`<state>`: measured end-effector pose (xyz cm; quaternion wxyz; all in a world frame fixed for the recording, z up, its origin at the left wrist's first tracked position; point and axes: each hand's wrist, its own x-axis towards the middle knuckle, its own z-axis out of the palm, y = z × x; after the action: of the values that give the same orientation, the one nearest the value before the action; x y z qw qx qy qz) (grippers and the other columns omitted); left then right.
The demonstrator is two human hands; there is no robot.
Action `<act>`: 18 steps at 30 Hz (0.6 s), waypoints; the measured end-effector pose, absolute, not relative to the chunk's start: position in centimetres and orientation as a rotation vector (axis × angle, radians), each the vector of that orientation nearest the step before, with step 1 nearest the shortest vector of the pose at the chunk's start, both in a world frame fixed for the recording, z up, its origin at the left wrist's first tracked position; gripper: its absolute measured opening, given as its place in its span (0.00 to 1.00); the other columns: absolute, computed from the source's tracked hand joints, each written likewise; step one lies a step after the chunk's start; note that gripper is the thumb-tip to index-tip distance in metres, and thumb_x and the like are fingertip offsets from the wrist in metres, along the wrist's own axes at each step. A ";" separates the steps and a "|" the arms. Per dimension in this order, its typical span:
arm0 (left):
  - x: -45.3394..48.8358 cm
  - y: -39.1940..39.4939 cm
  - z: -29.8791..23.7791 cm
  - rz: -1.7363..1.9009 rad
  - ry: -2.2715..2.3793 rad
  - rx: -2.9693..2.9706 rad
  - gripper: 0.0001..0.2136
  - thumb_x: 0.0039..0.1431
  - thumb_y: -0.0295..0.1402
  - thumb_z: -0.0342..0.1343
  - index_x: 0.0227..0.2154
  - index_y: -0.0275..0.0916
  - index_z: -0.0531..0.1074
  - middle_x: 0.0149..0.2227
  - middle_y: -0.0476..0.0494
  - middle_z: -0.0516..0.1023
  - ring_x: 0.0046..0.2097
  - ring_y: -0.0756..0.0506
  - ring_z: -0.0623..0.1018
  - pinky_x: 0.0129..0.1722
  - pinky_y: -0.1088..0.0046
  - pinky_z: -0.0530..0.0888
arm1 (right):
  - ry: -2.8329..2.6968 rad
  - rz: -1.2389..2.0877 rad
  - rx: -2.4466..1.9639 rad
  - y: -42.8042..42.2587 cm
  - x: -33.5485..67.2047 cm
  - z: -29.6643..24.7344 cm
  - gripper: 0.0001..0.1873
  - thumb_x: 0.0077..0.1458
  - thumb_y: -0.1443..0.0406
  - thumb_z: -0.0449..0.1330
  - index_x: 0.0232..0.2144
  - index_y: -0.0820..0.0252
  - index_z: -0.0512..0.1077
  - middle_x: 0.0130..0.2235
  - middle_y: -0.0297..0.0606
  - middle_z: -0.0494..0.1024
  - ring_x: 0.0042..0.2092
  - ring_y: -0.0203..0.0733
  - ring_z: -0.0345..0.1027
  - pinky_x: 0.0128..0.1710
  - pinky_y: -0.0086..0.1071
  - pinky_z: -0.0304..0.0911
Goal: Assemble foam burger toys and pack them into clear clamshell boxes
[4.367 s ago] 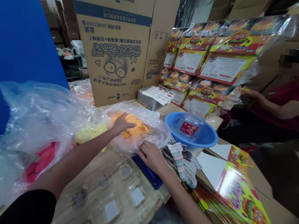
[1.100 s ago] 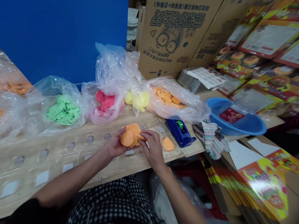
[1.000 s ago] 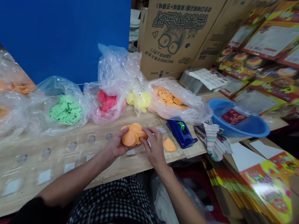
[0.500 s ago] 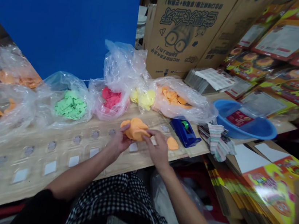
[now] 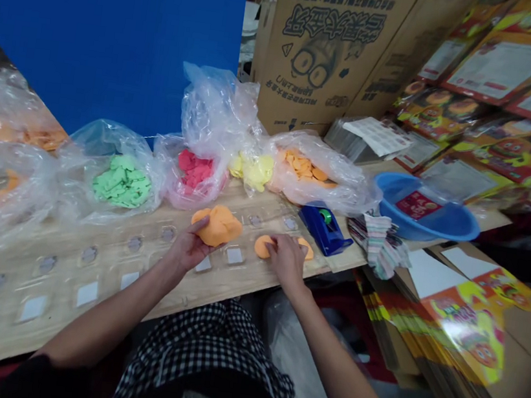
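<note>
A bunch of orange foam-like discs [image 5: 217,225] is held in my left hand [image 5: 189,246], raised over the wooden table. My right hand [image 5: 288,262] is lower and to the right, its fingers closed on the edge of a single orange disc [image 5: 263,246] at the table surface. Another orange disc [image 5: 308,250] shows just beyond my right fingers, partly covered by them. Beneath and to the left of my hands lie clear plastic trays [image 5: 110,266] with moulded hollows. White square pieces [image 5: 234,255] and grey round pieces [image 5: 168,233] sit in rows in them.
Behind the trays stand plastic bags of green pieces [image 5: 123,181], red pieces [image 5: 194,171], yellow pieces [image 5: 254,170] and orange pieces [image 5: 305,165]. To the right are a blue tape dispenser [image 5: 324,228], striped gloves [image 5: 380,240], a blue basin [image 5: 457,229] and stacked printed cards [image 5: 470,317].
My hands have parted. The left moved left with the orange bunch, while the right came down to the table with one orange disc, beside the one lying there.
</note>
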<state>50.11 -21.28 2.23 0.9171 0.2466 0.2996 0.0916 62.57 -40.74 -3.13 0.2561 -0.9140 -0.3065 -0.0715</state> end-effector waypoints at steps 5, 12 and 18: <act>50.1 -21.9 2.0 0.181 0.626 0.489 0.17 0.51 0.31 0.53 0.45 0.36 0.64 0.41 0.39 0.73 0.41 0.40 0.74 0.37 0.58 0.73 | -0.914 -0.430 -2.437 -39.7 60.7 0.1 0.14 0.54 0.61 0.52 0.43 0.56 0.68 0.42 0.43 0.68 0.43 0.46 0.58 0.38 0.37 0.47; 50.3 -23.0 1.7 0.146 0.611 0.437 0.12 0.50 0.32 0.53 0.38 0.34 0.68 0.33 0.42 0.75 0.30 0.47 0.75 0.27 0.71 0.73 | -1.355 -0.430 -2.296 -34.6 57.0 3.1 0.19 0.51 0.57 0.55 0.46 0.54 0.66 0.52 0.41 0.63 0.51 0.50 0.51 0.43 0.42 0.45; 49.8 -22.9 1.5 0.101 0.613 0.357 0.07 0.50 0.32 0.54 0.31 0.33 0.69 0.25 0.46 0.74 0.24 0.51 0.72 0.19 0.79 0.66 | -1.399 -0.480 -2.142 -33.8 55.7 1.0 0.11 0.53 0.64 0.55 0.40 0.57 0.67 0.47 0.39 0.70 0.49 0.44 0.55 0.43 0.39 0.44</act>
<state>49.82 -22.89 1.47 0.9366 0.1746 0.2998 0.0496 55.67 -33.77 0.98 0.2660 -0.7931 -0.5182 -0.1778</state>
